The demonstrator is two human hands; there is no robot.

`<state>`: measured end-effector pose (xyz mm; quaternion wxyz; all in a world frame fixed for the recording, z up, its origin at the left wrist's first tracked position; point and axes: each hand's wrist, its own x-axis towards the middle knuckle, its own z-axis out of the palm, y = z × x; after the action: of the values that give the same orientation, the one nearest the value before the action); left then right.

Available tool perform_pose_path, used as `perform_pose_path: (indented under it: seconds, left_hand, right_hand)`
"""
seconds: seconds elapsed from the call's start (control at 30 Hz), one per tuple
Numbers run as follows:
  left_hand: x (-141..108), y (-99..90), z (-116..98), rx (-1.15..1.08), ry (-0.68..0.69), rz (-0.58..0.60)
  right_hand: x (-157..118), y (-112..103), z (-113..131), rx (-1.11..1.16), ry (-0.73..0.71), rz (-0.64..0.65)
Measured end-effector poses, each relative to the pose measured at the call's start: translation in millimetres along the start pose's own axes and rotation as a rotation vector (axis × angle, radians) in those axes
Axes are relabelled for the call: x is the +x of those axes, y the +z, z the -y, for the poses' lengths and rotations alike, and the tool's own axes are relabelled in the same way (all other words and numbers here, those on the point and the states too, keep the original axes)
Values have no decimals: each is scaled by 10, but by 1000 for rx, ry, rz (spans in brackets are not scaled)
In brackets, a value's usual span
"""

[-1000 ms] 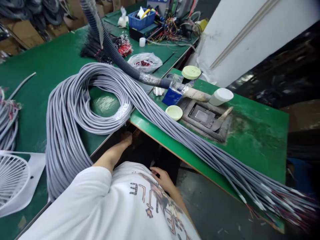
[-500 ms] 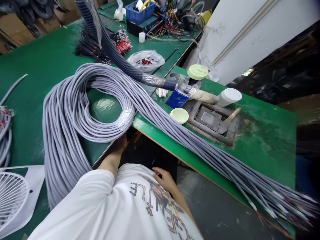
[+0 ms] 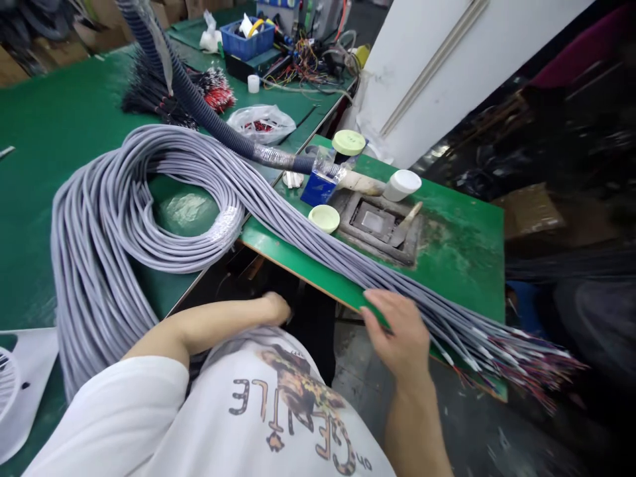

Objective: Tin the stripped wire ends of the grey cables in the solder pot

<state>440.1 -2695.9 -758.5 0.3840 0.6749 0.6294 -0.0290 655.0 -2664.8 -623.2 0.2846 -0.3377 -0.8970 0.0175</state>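
A large coil of grey cables lies on the green table, with clear wrap around one part of its inner loop. From it a long bundle of grey cables runs right across a smaller green board. Stripped ends with thin coloured wires hang past the board's right edge. My right hand is over the board's front edge beside the bundle, thumb and fingers apart, holding nothing. Whether its fingertips touch the cables I cannot tell. My left hand is low in front of my shirt, its fingers turned down and hidden.
On the board are a recessed solder pot with a scraper, a white cup, yellow-green lids and a blue box. A ribbed hose crosses above the coil. A white fan stands at left.
My right hand has moved from beside my shirt out to the bundle at the board's edge. My left hand has come from under the table edge toward my lap. The view has shifted right.
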Motion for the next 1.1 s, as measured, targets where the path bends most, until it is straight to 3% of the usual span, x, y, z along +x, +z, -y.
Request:
perform_pose_path:
  seconds: [0.1, 0.13, 0.17, 0.2, 0.27, 0.33, 0.43, 0.6, 0.7, 0.77, 0.9, 1.1]
  left_hand:
    - [-258, -147, -611, -10, 364, 97]
    - [-324, -253, -719, 18, 676, 19]
    - [-374, -379, -768, 41, 885, -145]
    - [-404, -514, -761, 66, 979, -321]
    - [-398, -765, -616, 89, 911, -624]
    - [-313, -938, -395, 62, 728, -852]
    - [-126, -1021, -152, 95, 603, -983]
    - [17, -940, -128, 131, 592, -1071]
    - [24, -993, -109, 157, 531, -1110]
    - [17, -1112, -41, 195, 463, -1092]
    - [-28, -1436, 111, 309, 354, -948]
    - [-71, -1754, 118, 410, 305, -818]
  right_hand:
    - [-16, -137, -398, -287, 42, 44]
    - [-50, -148, -523, -352, 57, 77]
    - [-91, -150, -629, -401, 73, 99]
    - [-134, -149, -711, -433, 88, 113]
    - [-204, -148, -808, -459, 106, 103]
    - [-237, -147, -849, -430, 104, 70]
    - [-222, -141, -906, -338, 118, 15]
    - [-163, -146, -1026, -282, 166, 2]
    - [-146, -169, -1027, -307, 148, 35]
    - [-137, -196, -999, -363, 110, 80]
    - [-87, -274, -979, -493, 86, 224]
    - [171, -416, -1088, -442, 167, 570]
